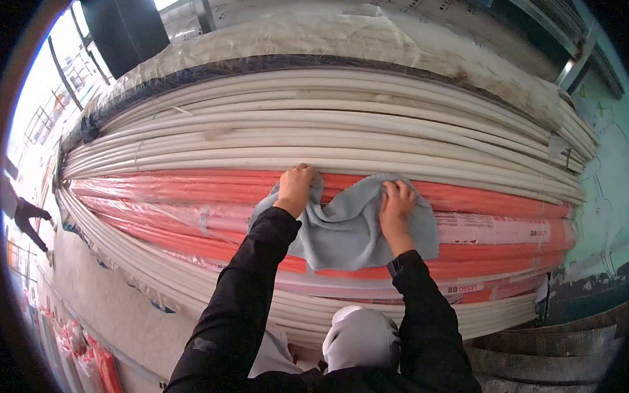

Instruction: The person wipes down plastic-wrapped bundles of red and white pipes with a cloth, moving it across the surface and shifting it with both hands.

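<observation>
A grey-blue cloth [348, 229] is spread against bundles of red-orange pipes [176, 192] wrapped in clear plastic. My left hand [295, 187] grips the cloth's upper left corner with closed fingers. My right hand [396, 205] clutches its upper right edge. Both arms are in black sleeves. The cloth hangs down over the red bundles between and below the hands.
White pipes [331, 121] are stacked above the red bundles, and more white pipes [186, 289] lie below them. Plastic sheeting [347, 42] covers the top of the stack. A green wall [608, 207] stands at the right. Another person's dark sleeve [30, 218] shows far left.
</observation>
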Tool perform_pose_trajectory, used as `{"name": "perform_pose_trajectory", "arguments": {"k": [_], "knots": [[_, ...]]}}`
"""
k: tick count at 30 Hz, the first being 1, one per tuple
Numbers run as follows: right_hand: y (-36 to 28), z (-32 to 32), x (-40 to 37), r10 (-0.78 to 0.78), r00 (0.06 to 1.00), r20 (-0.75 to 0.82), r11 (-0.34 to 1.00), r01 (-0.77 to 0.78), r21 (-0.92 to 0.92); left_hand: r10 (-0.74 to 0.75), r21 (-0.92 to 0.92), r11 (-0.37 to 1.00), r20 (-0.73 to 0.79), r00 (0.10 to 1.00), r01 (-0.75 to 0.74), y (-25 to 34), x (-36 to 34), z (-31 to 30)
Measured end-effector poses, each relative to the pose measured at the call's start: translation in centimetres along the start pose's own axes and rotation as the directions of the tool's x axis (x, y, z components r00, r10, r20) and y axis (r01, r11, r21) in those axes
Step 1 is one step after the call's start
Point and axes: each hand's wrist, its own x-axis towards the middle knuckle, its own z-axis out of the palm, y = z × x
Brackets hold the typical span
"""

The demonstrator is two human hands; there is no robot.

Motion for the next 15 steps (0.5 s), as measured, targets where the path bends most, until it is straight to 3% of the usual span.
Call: {"name": "perform_pose_trajectory", "arguments": {"k": [4,7,11,15], "knots": [[0.2,1.3,0.5,0.006,1.000,0.028,0.998,-0.008,0.065,0.016,0.037,0.999,0.013,1.000,-0.016,0.1,-0.2,-0.2],[0.0,0.5,-0.6,-0.059,0.989,0.135,0.994,0.045,0.102,0.015,0.012,1.000,-0.004,1.000,-0.015,0.2,-0.1,-0.2],[1.2,1.1,-3.3,-0.125,0.990,0.069,0.987,0.116,0.114,0.019,0.048,0.999,-0.019,1.000,-0.018,0.2,-0.2,0.1],[2.0,-0.3,-1.9,0.053,0.999,-0.006,0.991,-0.051,0.121,0.044,0.041,0.998,-0.001,0.999,-0.044,-0.3,-0.2,0.3]]}}
